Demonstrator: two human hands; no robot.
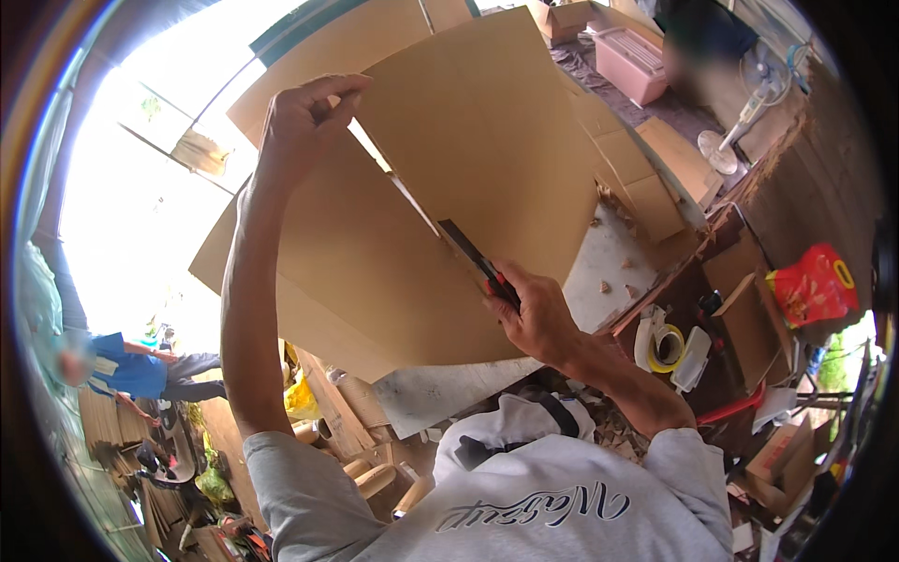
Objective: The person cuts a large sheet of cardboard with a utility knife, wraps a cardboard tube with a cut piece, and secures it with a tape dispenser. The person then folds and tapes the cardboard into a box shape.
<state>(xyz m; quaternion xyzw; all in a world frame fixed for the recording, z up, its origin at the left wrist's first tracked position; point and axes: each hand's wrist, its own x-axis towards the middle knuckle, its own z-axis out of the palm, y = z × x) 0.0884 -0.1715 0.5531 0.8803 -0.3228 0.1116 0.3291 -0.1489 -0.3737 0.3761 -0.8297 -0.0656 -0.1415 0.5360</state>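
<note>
A large brown cardboard sheet (468, 140) lies before me, parted by a long slit that runs from its far edge toward the middle. My right hand (538, 314) is wrapped round a utility knife (487, 267) with a red and black handle. The dark blade lies at the near end of the slit. At the far end, my left hand (314, 117) is closed in a pinch on the cardboard's edge beside the gap. Another cardboard piece (375, 42) shows behind the sheet.
Cardboard scraps lie on the pale tabletop (613, 253). On the right are a tape dispenser (667, 347), a red bag (815, 292) and an open carton (749, 318). A pink bin (629, 64) and a white fan (744, 122) stand far right. Another person (140, 365) is at the left.
</note>
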